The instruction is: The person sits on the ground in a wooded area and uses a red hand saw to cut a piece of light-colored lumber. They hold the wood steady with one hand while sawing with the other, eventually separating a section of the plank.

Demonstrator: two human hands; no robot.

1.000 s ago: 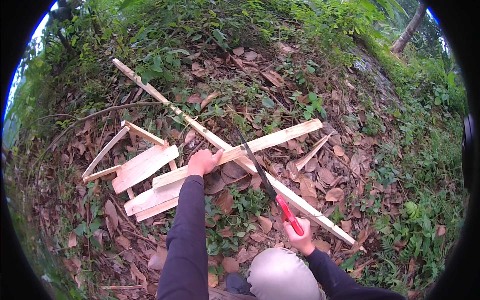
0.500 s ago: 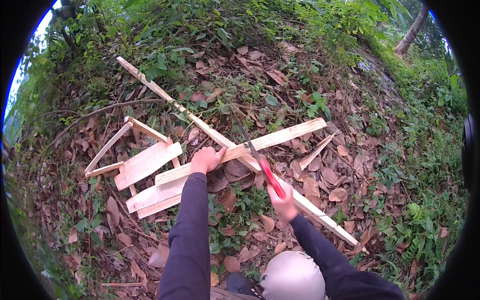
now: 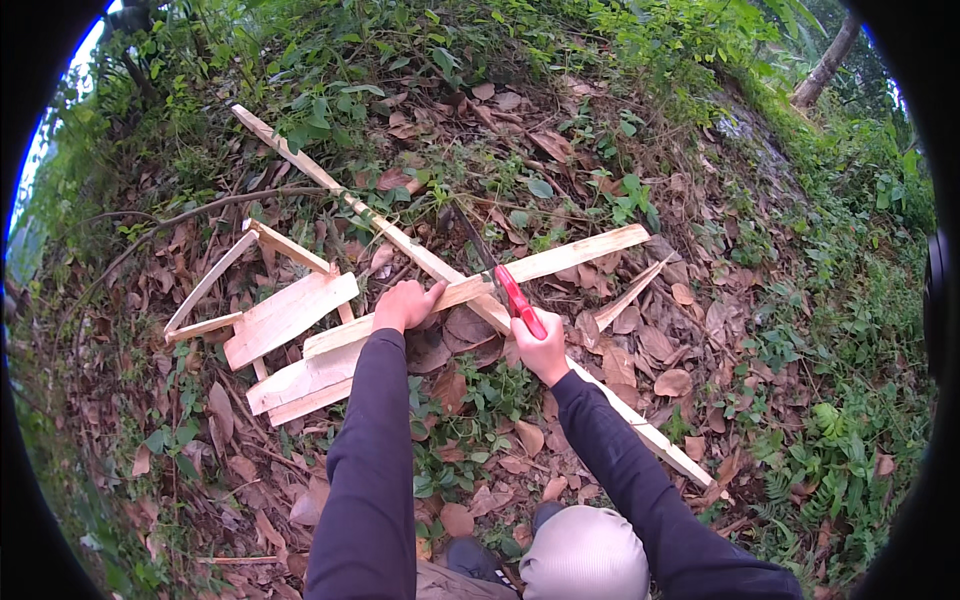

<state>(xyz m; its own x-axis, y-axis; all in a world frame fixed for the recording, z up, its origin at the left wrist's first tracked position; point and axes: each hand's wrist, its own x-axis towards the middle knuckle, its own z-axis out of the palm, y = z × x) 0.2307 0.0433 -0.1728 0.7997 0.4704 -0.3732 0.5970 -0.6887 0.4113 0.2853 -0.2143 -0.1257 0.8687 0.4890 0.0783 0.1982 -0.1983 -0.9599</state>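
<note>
My right hand (image 3: 541, 346) is wrapped round the red handle of a hand saw (image 3: 513, 297). The dark blade slants up and left, across a pale wooden board (image 3: 580, 255) a little right of the middle. My left hand (image 3: 405, 304) grips that board left of the blade, thumb lying along its top. Beneath the board runs a long wooden strip (image 3: 400, 240), crossing it at a slant from upper left to lower right. The board's left end rests over a wooden piece (image 3: 300, 385) made of flat slats.
To the left lies a nailed wooden frame (image 3: 250, 290) with a slat across it. A pointed wood offcut (image 3: 630, 296) is on the leaves at right. Dry leaves, green plants and a thin bent branch (image 3: 215, 205) cover the slope. My knee (image 3: 585, 555) shows at the bottom.
The saw and my right hand have moved up and left, pushing the blade farther across the board. My left hand still holds the board, and the view has shifted slightly.
</note>
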